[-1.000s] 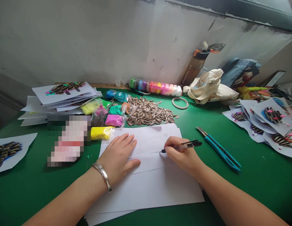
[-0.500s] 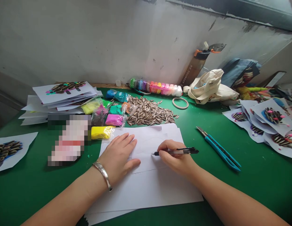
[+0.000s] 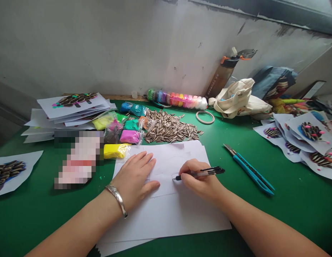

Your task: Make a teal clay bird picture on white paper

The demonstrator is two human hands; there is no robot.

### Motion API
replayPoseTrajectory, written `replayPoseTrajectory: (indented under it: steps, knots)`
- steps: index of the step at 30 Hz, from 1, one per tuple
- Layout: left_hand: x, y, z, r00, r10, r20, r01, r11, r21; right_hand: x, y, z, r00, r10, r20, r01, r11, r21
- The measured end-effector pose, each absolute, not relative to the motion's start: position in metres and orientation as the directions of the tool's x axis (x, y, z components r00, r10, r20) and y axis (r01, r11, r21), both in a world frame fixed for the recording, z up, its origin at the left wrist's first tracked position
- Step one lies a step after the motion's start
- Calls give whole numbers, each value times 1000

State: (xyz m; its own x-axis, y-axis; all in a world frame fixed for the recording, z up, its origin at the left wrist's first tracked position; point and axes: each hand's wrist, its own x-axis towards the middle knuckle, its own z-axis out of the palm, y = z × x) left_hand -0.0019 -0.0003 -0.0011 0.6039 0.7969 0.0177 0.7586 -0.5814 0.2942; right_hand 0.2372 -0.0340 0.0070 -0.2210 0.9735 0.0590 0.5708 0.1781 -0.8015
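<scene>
White paper sheets lie in front of me, with a smaller piece of paper on top that bears faint pen lines. My left hand rests flat on the paper's left side, fingers spread, a silver bangle at its wrist. Gripped in my right hand is a black pen, its tip touching the small paper beside a short drawn line. Just behind the sheets is a heap of striped sunflower seeds. To the right of my right hand lies a blue utility knife, blade out.
Bags of coloured clay sit left of the seeds, near a stack of seed pictures. More seed pictures lie at right. Along the wall are a tape roll, a clay pack, a bottle and a cloth bag.
The pen tip has moved slightly down, and a short new line shows beside it on the small paper. My left hand stays in place.
</scene>
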Motion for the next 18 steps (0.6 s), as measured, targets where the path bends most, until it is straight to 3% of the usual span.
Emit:
replayPoseTrajectory:
  steps: [18]
  knots:
    - [-2, -1, 0, 607, 795, -2, 764, -583, 277, 239, -33, 9, -219, 974, 57, 538, 169, -826]
